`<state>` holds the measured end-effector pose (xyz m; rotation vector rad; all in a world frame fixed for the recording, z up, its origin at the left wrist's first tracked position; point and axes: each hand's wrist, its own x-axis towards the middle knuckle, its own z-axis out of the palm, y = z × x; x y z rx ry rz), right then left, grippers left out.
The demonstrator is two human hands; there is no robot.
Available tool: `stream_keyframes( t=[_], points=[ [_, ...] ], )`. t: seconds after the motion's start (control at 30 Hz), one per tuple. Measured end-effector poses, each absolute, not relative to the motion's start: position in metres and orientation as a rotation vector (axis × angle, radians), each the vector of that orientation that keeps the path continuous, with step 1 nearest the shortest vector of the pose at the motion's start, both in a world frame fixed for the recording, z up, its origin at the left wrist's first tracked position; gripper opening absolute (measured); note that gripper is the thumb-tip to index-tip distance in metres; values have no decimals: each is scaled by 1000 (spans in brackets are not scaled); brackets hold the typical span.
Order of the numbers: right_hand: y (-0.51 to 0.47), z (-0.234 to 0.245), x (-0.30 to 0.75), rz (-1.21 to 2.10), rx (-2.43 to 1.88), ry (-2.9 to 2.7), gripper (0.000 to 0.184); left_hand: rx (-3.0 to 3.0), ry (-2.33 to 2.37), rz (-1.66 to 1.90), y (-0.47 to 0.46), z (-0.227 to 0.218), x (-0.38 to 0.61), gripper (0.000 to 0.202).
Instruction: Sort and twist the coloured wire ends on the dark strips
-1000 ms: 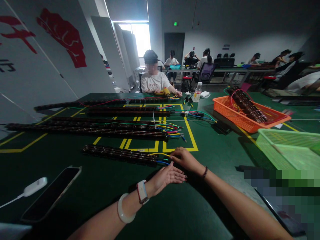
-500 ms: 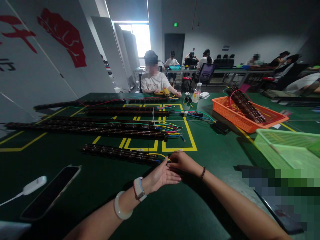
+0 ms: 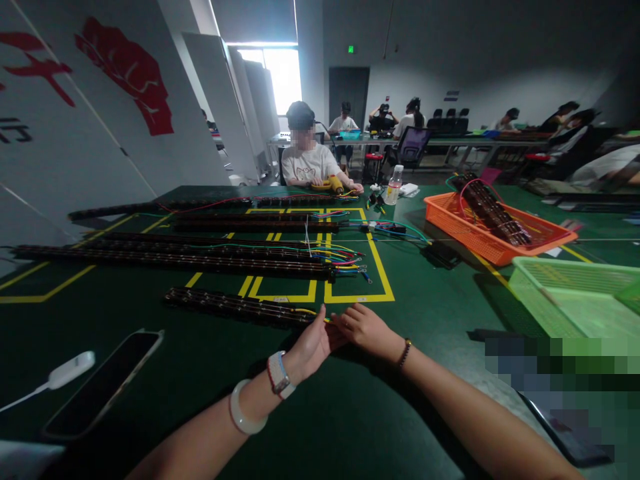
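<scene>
A short dark wired strip bundle (image 3: 235,307) lies on the green table in front of me, its lead end toward my hands. From that end a yellow wire (image 3: 303,310) runs in between my fingers. My left hand (image 3: 315,343), palm turned up and thumb raised, closes around the wire end from below. Fingers of my right hand (image 3: 367,332) are bent and pinch the wire just right of the left thumb. The wire tips are hidden by the hands. Longer dark strip bundles (image 3: 200,260) with coloured leads lie beyond.
An orange basket (image 3: 465,230) holding another bundle and a green basket (image 3: 545,307) stand at right. At left lie a phone (image 3: 105,387) and a white plug (image 3: 73,369). Across the table sits a person (image 3: 310,160) near a bottle (image 3: 394,187).
My left fingers, stretched out flat before, have curled in behind my right hand. Both hands remain at the wire end. The person opposite has shifted the yellow tool slightly.
</scene>
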<state>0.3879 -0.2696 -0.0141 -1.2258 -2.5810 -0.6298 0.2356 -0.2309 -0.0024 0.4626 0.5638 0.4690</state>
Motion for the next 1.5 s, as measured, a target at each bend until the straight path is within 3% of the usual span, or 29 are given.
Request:
stream_keyframes(
  t=[0.17,0.4,0.57,0.97,1.1,1.33,1.5],
  points=[
    [-267,-13,392,-529,-1179,-2634,24,405,597,533,-230,-12,235,28],
    [-264,9,395,197,-1434,-2255,25,399,646,571,-229,-22,235,23],
    [-257,4,399,537,-1713,-1942,28,398,631,583,-230,-23,236,29],
    [-257,-3,400,1665,-1323,-1599,48,554,506,539,-235,-8,234,47],
    [-258,0,399,1435,-1451,-1724,41,468,549,558,-237,-10,234,34],
    [-266,11,387,374,-1780,-2229,26,363,615,590,-241,-17,234,31],
    [-271,7,377,-77,-1833,-2509,17,414,586,648,-240,-22,235,29]
  ],
)
